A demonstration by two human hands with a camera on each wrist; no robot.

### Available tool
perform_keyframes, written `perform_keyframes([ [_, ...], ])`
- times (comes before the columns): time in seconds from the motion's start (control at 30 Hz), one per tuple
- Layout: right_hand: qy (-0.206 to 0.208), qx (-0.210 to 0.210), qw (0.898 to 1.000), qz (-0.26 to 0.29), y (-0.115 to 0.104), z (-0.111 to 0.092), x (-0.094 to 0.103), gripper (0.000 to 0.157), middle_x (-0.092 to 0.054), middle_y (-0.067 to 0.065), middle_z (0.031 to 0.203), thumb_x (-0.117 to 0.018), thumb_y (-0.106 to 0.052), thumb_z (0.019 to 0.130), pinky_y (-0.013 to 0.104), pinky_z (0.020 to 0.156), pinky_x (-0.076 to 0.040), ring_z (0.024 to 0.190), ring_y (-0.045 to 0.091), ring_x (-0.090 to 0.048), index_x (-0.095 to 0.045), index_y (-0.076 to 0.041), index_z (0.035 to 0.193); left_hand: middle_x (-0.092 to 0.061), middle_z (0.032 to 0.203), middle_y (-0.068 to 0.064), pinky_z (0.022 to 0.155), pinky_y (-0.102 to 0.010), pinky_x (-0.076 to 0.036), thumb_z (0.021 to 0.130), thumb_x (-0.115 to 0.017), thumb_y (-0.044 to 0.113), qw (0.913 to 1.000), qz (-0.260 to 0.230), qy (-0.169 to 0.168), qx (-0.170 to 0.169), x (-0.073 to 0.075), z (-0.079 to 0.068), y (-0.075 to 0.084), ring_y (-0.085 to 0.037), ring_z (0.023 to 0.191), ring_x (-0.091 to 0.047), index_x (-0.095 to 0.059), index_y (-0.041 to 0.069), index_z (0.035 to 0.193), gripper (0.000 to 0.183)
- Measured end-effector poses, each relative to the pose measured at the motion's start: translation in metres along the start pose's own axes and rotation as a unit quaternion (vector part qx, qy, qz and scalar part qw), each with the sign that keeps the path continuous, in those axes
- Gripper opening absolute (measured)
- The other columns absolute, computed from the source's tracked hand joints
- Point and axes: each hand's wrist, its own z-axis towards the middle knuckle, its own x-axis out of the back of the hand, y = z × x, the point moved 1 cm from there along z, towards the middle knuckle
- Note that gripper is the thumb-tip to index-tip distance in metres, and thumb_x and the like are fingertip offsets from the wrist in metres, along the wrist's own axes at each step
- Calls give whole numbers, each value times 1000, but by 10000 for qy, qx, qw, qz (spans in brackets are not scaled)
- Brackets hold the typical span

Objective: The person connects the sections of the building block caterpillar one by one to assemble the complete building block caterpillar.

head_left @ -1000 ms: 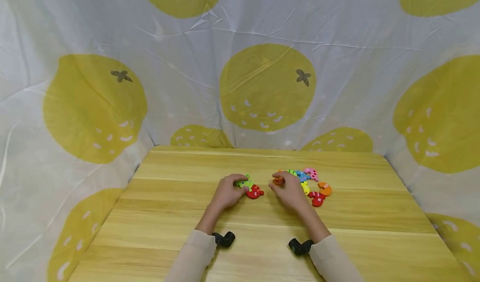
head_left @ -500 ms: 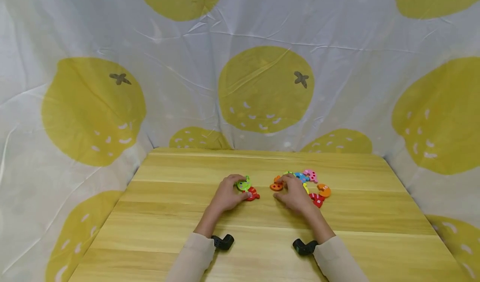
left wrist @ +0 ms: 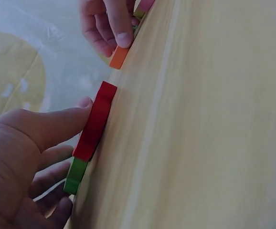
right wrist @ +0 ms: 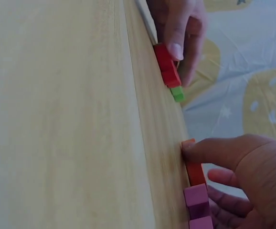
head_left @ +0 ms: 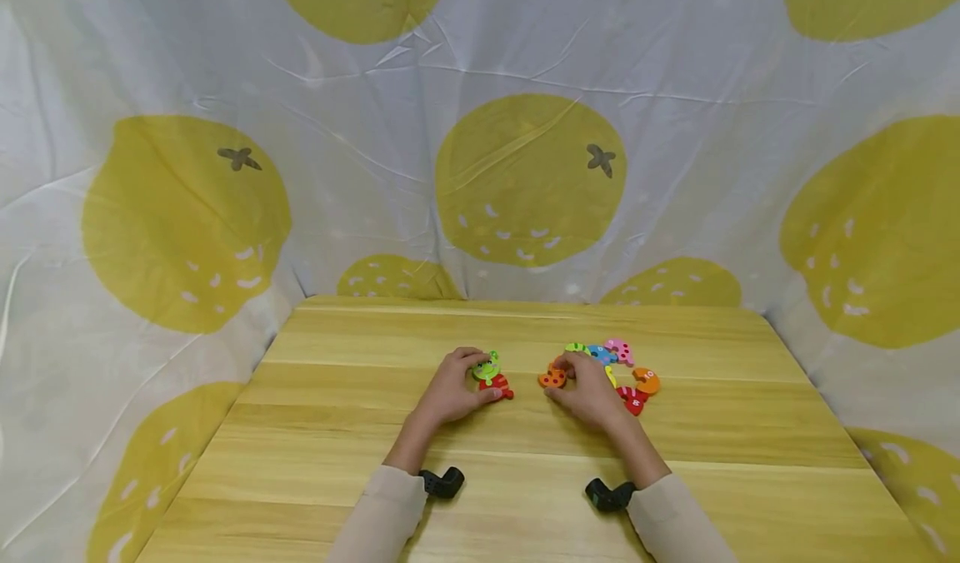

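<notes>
In the head view my left hand (head_left: pixel 450 390) holds a green smiling caterpillar-head puzzle piece (head_left: pixel 486 369) joined to a red puzzle piece (head_left: pixel 495 386). Its thumb presses the edge of the red piece, while the fingers curve behind the green one. Across a small gap, my right hand (head_left: pixel 588 391) pinches an orange puzzle piece (head_left: pixel 552 377) with red dots, its thumb at the near edge. From the right wrist, that thumb lies on the orange edge (right wrist: pixel 196 172), with a purple-looking piece (right wrist: pixel 196 195) close beside it. Both held pieces sit at the tabletop.
Right of my right hand lie more puzzle pieces: a pink one (head_left: pixel 619 351), a blue one (head_left: pixel 602 355), an orange one (head_left: pixel 646 381) and a red one (head_left: pixel 632 400). A lemon-print cloth (head_left: pixel 525 180) hangs behind the wooden table (head_left: pixel 375 455).
The red piece has swung from the lower right of the green head to just beneath it. My right hand has shifted slightly nearer me, and the orange piece now shows more of its dotted face.
</notes>
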Motion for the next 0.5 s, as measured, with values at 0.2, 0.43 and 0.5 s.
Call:
perform_keyframes([
  [0.2,-19,206,9994,262,1,-3,0,60,-66,6,109,-88,-21,82,31,81,-53,92,16,-58,-63,-1,134,-53,148,-15,116,-57,-40,88,-82,37,9996,-259,-31,-78,0,-1,-4,-39,140,-48,-62,9,142,64],
  [0.43,-73,458,9973,565,-11,-9,-1,44,-66,2,101,-88,-19,82,24,73,-52,84,14,-59,-73,-10,122,-52,152,-14,118,-60,-37,92,-79,33,9987,-473,-165,-74,1,-2,-4,-39,144,-46,-59,9,145,62],
  [0.5,-101,523,9967,614,-16,-11,-3,38,-67,2,103,-88,-19,82,24,72,-52,83,14,-60,-75,-11,117,-52,153,-11,119,-59,-35,92,-79,32,9985,-504,-200,9,1,-3,-4,-38,145,-45,-59,11,146,62],
])
